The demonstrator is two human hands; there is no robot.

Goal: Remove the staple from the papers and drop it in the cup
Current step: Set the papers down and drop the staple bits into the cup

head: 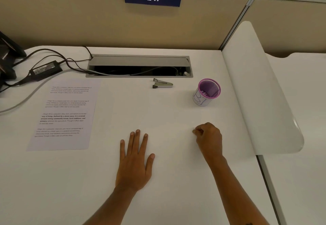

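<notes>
My left hand (135, 163) lies flat on the white table (167, 119), palm down, fingers straight and spread, near the table's near edge. My right hand (209, 137) rests to its right with the fingers curled in and thumb against the fingertips; whether it pinches anything, I cannot tell. The papers (64, 113) lie flat toward the left side of the table, printed side up, well apart from both hands. The staple itself is too small to make out. The purple mesh cup (206, 92) stands upright toward the right edge, beyond my right hand. A small metal staple remover (162, 83) lies between papers and cup, just before the cable tray (139, 65) at the far edge.
</notes>
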